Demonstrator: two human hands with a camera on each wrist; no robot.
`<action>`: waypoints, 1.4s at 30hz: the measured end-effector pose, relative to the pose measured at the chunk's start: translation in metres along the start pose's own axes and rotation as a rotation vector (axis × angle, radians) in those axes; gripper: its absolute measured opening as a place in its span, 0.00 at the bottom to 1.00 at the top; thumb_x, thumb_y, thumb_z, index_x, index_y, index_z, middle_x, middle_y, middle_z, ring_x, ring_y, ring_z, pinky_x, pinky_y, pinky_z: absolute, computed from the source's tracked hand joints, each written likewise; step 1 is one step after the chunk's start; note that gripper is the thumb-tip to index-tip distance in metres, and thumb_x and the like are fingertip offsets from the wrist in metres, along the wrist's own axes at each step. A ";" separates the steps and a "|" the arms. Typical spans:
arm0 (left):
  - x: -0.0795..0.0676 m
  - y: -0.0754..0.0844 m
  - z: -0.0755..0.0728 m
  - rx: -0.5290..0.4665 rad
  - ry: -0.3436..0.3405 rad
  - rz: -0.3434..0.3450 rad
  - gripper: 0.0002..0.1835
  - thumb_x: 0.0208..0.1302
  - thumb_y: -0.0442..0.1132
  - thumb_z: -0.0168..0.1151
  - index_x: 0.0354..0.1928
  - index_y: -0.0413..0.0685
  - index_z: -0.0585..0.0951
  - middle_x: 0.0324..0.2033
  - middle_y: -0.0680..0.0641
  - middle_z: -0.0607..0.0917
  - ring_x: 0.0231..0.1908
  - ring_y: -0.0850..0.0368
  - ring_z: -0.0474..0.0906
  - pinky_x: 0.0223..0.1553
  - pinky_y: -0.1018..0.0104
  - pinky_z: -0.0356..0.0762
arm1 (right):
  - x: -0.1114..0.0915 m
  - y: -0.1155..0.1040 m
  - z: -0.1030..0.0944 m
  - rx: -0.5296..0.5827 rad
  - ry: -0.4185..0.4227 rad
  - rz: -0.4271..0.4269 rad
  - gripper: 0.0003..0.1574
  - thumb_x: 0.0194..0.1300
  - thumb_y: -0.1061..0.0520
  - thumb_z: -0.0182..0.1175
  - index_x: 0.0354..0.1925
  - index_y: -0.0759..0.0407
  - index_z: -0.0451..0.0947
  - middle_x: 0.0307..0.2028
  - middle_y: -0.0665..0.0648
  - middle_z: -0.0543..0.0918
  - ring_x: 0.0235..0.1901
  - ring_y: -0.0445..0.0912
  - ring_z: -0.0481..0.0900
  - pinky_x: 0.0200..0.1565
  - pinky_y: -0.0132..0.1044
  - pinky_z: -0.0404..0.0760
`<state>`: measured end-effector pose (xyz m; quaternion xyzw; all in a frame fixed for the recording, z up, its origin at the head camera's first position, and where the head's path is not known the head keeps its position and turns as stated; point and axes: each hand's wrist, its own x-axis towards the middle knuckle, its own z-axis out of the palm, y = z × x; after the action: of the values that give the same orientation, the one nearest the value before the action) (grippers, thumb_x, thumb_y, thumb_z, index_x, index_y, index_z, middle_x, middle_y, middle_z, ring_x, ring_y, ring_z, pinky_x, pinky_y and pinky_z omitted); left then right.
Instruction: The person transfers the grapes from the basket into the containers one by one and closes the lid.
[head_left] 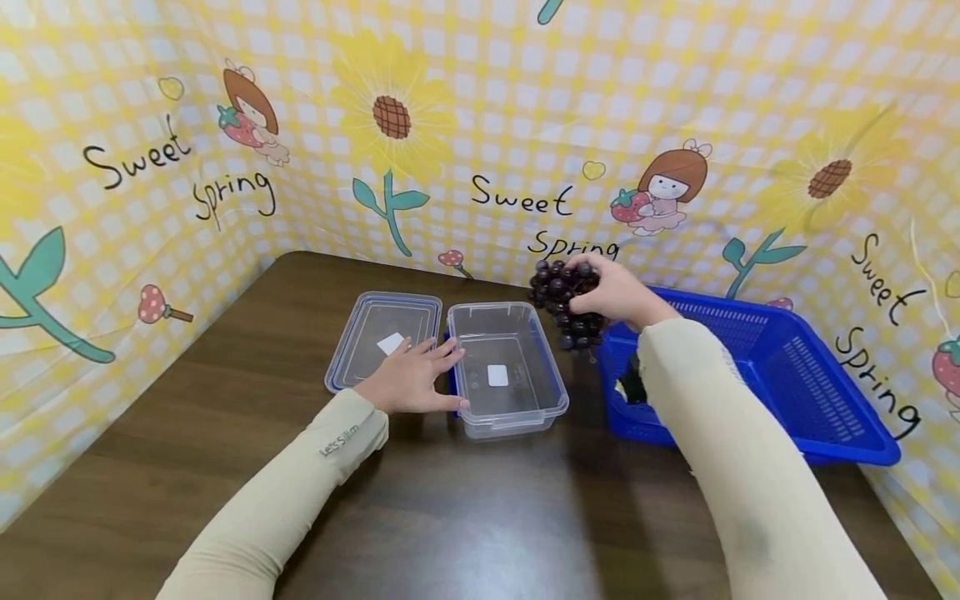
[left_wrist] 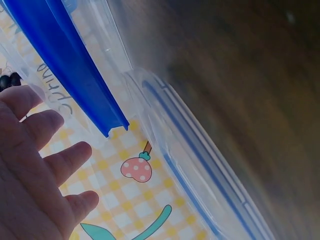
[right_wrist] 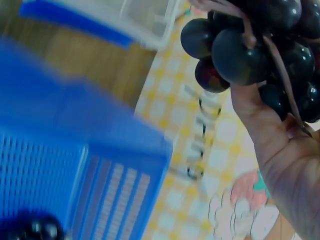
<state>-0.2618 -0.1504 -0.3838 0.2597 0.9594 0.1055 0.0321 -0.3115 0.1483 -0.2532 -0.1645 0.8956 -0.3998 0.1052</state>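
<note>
The checked cloth (head_left: 517, 108) says "Sweet Spring" several times, and the left sleeve (head_left: 296, 479) reads "Let's Slim". White stickers (head_left: 497, 376) mark the box (head_left: 517, 419) and lid (head_left: 375, 325) (any print too small to read).

Left hand (head_left: 411, 377) is palm down, fingers (left_wrist: 70, 162) fanned out and pretty relaxed, thumb (head_left: 448, 403) poking off to the right, well apart from them. Right hand (head_left: 617, 290) is in a curled grip, index finger (head_left: 582, 260) arched on top and thumb below it. Can't swear to the other right fingers, they're mostly hidden. Both arms reach forward in cream sleeves (head_left: 738, 450), cuffs (head_left: 372, 421) ending behind the fingers around the wrists.
</note>
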 end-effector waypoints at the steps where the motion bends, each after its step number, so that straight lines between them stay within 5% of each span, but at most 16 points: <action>1: 0.000 0.000 0.000 -0.001 -0.002 0.000 0.47 0.58 0.70 0.53 0.72 0.47 0.62 0.72 0.44 0.58 0.69 0.35 0.52 0.65 0.32 0.43 | 0.003 -0.003 0.005 0.000 -0.007 0.000 0.35 0.55 0.66 0.59 0.62 0.59 0.64 0.62 0.68 0.60 0.20 0.44 0.62 0.24 0.37 0.67; 7: 0.002 0.001 0.000 -0.016 -0.004 0.007 0.47 0.59 0.70 0.53 0.72 0.47 0.61 0.72 0.43 0.56 0.69 0.36 0.51 0.65 0.33 0.41 | 0.015 -0.018 0.032 0.007 0.009 -0.021 0.36 0.53 0.66 0.62 0.61 0.56 0.66 0.60 0.65 0.65 0.26 0.49 0.70 0.22 0.38 0.71; 14: 0.004 0.000 -0.002 -0.010 -0.005 0.004 0.47 0.60 0.69 0.53 0.73 0.47 0.59 0.72 0.44 0.55 0.70 0.36 0.51 0.65 0.33 0.41 | 0.024 -0.018 0.069 -0.022 0.095 -0.086 0.37 0.49 0.64 0.63 0.59 0.55 0.69 0.58 0.64 0.71 0.48 0.56 0.69 0.45 0.45 0.73; 32: 0.000 0.001 -0.003 -0.015 -0.012 -0.004 0.45 0.61 0.67 0.54 0.72 0.45 0.61 0.72 0.42 0.56 0.69 0.34 0.53 0.65 0.33 0.44 | 0.025 0.004 0.116 -0.035 0.049 -0.029 0.37 0.52 0.61 0.64 0.61 0.55 0.68 0.61 0.64 0.69 0.47 0.55 0.70 0.45 0.44 0.72; 42: 0.000 0.000 0.002 -0.018 -0.033 -0.015 0.47 0.60 0.69 0.52 0.73 0.47 0.59 0.73 0.44 0.53 0.69 0.35 0.51 0.65 0.33 0.44 | 0.025 0.016 0.135 -0.072 0.023 -0.024 0.35 0.50 0.61 0.64 0.58 0.56 0.70 0.51 0.64 0.77 0.40 0.53 0.73 0.42 0.42 0.75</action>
<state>-0.2611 -0.1498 -0.3857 0.2540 0.9596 0.1096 0.0509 -0.2951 0.0564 -0.3557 -0.1741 0.9086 -0.3704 0.0840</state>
